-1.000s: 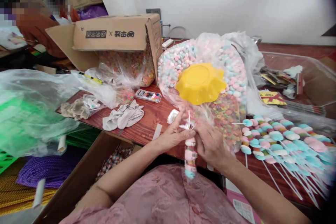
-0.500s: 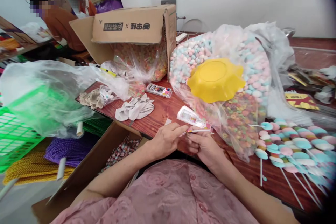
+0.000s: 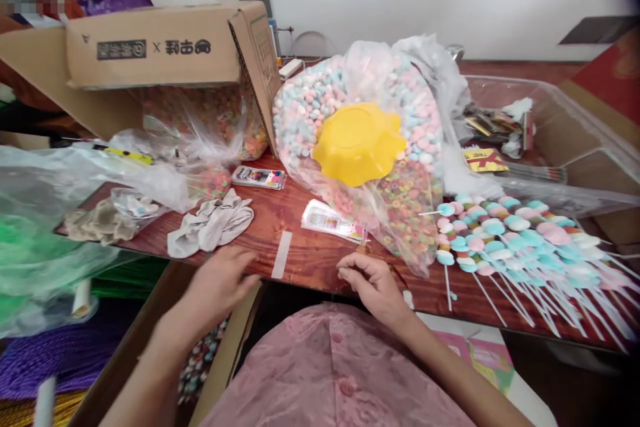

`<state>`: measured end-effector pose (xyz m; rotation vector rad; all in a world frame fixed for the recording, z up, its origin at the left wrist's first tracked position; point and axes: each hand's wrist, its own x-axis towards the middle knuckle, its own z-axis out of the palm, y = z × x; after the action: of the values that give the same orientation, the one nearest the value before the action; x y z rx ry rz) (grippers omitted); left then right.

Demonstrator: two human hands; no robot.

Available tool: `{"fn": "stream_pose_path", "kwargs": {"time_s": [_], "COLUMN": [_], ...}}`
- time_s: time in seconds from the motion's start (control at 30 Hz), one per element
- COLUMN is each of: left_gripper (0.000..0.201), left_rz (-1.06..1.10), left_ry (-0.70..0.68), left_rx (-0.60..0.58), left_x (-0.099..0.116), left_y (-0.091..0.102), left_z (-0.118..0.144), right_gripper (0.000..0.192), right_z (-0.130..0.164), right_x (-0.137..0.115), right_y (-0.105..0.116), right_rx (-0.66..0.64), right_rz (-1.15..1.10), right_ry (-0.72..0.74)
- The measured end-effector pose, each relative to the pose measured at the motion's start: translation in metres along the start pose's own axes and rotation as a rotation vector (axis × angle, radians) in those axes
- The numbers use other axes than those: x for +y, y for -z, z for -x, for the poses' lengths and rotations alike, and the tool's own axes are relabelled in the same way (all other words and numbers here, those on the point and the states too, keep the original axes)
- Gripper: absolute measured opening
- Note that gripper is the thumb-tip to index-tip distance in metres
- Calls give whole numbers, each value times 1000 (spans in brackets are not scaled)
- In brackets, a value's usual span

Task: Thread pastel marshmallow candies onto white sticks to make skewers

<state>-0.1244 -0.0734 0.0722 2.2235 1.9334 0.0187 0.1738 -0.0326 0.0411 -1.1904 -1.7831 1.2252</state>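
Observation:
My left hand [image 3: 220,287] is over the table's front edge, just below a crumpled pale grey cloth [image 3: 211,227]. Its fingers are apart with nothing visible in them. To the right, my right hand [image 3: 374,285] is above the table edge, thumb and fingertips drawn together in a pinch. Anything between those fingertips is too small or hidden to make out. Just beyond it lies a stack of printed plastic sleeves [image 3: 327,220]. A strip of whitish tape [image 3: 282,255] is on the wood between my hands.
A yellow scalloped bowl [image 3: 357,147] sits upside down on bags of pastel candies [image 3: 320,97]. Candy skewers [image 3: 520,240] lie at the right, before a clear bin [image 3: 560,107]. A cardboard box [image 3: 160,47] stands at the back left. Below the table is an open carton [image 3: 225,353].
The thin white stick and wrapper piece between my hands are no longer seen there. My hands have separated, the left moving leftward. The view has turned right.

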Motion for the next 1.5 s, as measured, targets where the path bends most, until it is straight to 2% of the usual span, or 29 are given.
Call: {"fn": "stream_pose_path", "kwargs": {"time_s": [0.07,0.1,0.17,0.23,0.3,0.37,0.43,0.5,0.57,0.67,0.77,0.83,0.9,0.97,1.0,1.07,1.13,1.2,1.3,1.4,1.5], "left_gripper": [24,23,24,32,38,37,34,31,28,27,26,26,25,24,24,26,26,25,26,27,24], "left_rz": [40,0,-112,-177,-202,-222,-233,-218,-194,-185,-166,-141,-106,-60,-37,-5,3,4,17,37,50], "left_ry": [-272,-355,-429,-478,-516,-534,-529,-500,-467,-457,-454,-433,-402,-373,-363,-353,-355,-375,-408,-407,-383], "left_rx": [40,41,44,45,43,38,29,16,8,19,49,74,101,138,162,213,235,209,140,88,87], "left_x": [52,76,115,134,138,132,125,120,119,120,120,120,118,116,116,115,114,112,108,105,108], "left_y": [-3,-6,-13,-23,-32,-38,-38,-36,-33,-34,-38,-40,-41,-42,-43,-44,-46,-47,-46,-43,-39], "left_z": [-47,-70,-108,-132,-145,-148,-148,-146,-145,-142,-137,-137,-139,-143,-145,-148,-147,-144,-137,-134,-130], "right_gripper": [18,19,20,21,21,19,18,20,23,16,17,19,16,22,20,11,5,12,8,6,8], "right_z": [2,2,5,10,19,26,24,11,-9,-38,-46,-38,-23,-4,5,22,36,45,51,47,37], "right_x": [1,2,6,13,21,30,36,38,37,33,33,35,34,27,21,6,-9,-17,-16,-9,-6], "right_y": [5,9,25,52,85,117,140,151,153,150,159,173,190,202,204,200,186,167,134,106,89], "right_rx": [66,102,196,321,445,551,592,555,491,423,442,553,896,1011,1091,1142,1149,1111,988,734,411], "right_rz": [133,214,403,603,774,914,1073,1225,1323,1339,1305,1224,790,612,415,109,-76,-182,-200,-90,71], "right_ry": [130,208,334,371,333,286,233,176,120,82,90,93,148,153,168,178,170,136,6,-25,89]}}
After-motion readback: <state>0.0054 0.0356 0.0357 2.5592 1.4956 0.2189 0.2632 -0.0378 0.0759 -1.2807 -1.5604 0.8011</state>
